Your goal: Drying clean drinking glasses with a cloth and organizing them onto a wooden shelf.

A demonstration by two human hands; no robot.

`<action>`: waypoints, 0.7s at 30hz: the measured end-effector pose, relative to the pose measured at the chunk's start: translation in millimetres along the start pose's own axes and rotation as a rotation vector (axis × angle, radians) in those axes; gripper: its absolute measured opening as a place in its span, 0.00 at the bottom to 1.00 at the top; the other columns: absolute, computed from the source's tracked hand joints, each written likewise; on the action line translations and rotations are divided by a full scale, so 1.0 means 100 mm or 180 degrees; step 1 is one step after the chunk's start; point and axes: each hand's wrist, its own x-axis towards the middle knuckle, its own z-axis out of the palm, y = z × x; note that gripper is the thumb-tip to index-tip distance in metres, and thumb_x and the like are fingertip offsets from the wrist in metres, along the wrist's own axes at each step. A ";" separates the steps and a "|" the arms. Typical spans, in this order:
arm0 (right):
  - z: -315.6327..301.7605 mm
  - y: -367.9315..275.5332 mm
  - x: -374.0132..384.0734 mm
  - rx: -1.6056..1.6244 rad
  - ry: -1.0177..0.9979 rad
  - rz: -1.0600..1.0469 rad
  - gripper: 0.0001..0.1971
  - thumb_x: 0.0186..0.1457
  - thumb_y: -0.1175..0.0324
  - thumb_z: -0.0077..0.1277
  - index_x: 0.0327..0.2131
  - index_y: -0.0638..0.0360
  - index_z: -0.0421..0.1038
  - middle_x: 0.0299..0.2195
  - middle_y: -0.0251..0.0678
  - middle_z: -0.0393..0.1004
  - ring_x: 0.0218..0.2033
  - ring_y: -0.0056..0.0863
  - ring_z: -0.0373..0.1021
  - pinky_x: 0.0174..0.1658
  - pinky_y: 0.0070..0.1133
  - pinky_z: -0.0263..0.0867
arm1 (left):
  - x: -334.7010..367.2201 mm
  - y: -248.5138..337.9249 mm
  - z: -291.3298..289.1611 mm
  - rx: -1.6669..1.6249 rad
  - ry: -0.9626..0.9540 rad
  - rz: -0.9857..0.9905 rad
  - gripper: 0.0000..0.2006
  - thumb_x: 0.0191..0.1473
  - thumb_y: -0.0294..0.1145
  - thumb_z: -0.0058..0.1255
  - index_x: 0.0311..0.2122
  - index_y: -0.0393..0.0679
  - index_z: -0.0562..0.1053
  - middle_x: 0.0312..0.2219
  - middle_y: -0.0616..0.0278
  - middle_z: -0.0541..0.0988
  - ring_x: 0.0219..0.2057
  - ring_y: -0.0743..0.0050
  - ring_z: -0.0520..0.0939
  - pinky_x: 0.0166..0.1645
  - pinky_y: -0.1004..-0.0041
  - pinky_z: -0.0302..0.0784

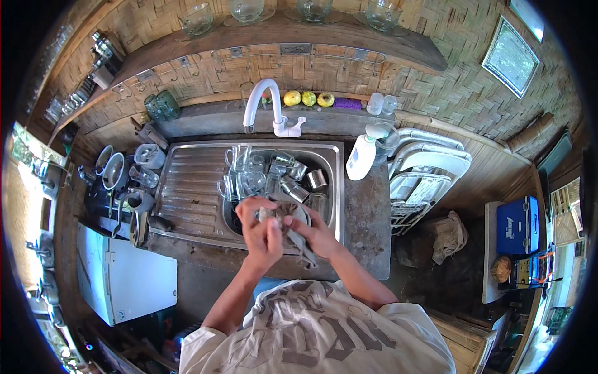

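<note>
Both hands meet over the front edge of the steel sink (340, 187), close together around a grey-brown cloth (293, 215). The fingers of my left hand (261, 234) are curled in against the cloth's left side. My right hand (316, 235) grips it from the right, thumb on top, and a loose end hangs below. Whether something is wrapped inside the cloth cannot be seen. Beyond the hands, the basin holds clear glass mugs (252, 177) at its left and shiny metal cups (316, 179) at its right, piled together.
A white curved faucet (265, 93) rises behind the basin. On the right stands a white pump bottle (361, 156). The ribbed drainboard (193, 181) is at the left, with pots and ladles (115, 171) beyond it. Yellow fruits (308, 98) line the back ledge.
</note>
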 end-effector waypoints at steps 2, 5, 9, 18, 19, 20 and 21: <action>0.09 0.04 -0.02 -0.0815 0.0209 -0.1076 0.24 0.58 0.61 0.58 0.53 0.65 0.68 0.44 0.33 0.75 0.44 0.20 0.71 0.48 0.19 0.65 | -0.02 0.02 0.07 -0.0622 0.0218 -0.0878 0.16 0.59 0.33 0.47 0.19 0.39 0.69 0.43 0.57 0.73 0.45 0.63 0.69 0.52 0.64 0.59; 0.10 0.06 0.02 -0.1254 0.0157 -0.1744 0.25 0.57 0.64 0.56 0.54 0.68 0.66 0.44 0.38 0.75 0.45 0.24 0.71 0.49 0.22 0.65 | 0.02 -0.01 0.07 -0.1107 0.0347 -0.1605 0.19 0.64 0.33 0.41 0.20 0.38 0.69 0.45 0.57 0.71 0.48 0.64 0.65 0.54 0.66 0.57; 0.10 -0.12 0.03 -0.1597 -0.0145 -0.1626 0.23 0.59 0.65 0.53 0.54 0.67 0.67 0.44 0.43 0.75 0.46 0.26 0.71 0.50 0.23 0.64 | 0.07 0.03 -0.03 -0.0444 -0.0025 -0.1136 0.16 0.62 0.32 0.41 0.25 0.37 0.73 0.45 0.58 0.71 0.50 0.60 0.63 0.57 0.63 0.54; -0.16 -0.08 0.32 -0.1461 -0.0600 -0.0121 0.26 0.65 0.49 0.44 0.55 0.61 0.69 0.46 0.40 0.76 0.51 0.27 0.68 0.56 0.26 0.61 | -0.02 0.03 -0.06 0.0449 -0.0675 0.0505 0.06 0.49 0.30 0.55 0.24 0.41 0.77 0.43 0.64 0.75 0.50 0.56 0.68 0.53 0.58 0.57; -0.17 -0.02 0.33 -0.1345 -0.0249 -0.0071 0.27 0.63 0.47 0.46 0.50 0.63 0.71 0.42 0.39 0.76 0.45 0.25 0.70 0.53 0.24 0.64 | -0.04 0.03 -0.05 0.0491 -0.0661 0.0662 0.06 0.48 0.30 0.55 0.22 0.42 0.77 0.42 0.66 0.75 0.48 0.57 0.68 0.51 0.60 0.59; -0.20 -0.01 0.34 -0.1350 -0.0254 -0.0066 0.27 0.63 0.47 0.46 0.50 0.63 0.71 0.42 0.39 0.76 0.45 0.25 0.70 0.53 0.24 0.64 | -0.07 0.02 -0.03 0.0494 -0.0655 0.0657 0.06 0.48 0.30 0.55 0.22 0.42 0.77 0.42 0.66 0.75 0.48 0.57 0.68 0.51 0.60 0.59; -0.14 -0.10 0.34 -0.1170 -0.0220 0.0300 0.24 0.64 0.49 0.47 0.47 0.63 0.72 0.39 0.36 0.76 0.41 0.23 0.71 0.47 0.23 0.67 | -0.11 0.01 -0.01 0.0339 -0.0554 0.0640 0.06 0.47 0.30 0.55 0.22 0.42 0.77 0.42 0.66 0.76 0.48 0.58 0.69 0.50 0.60 0.59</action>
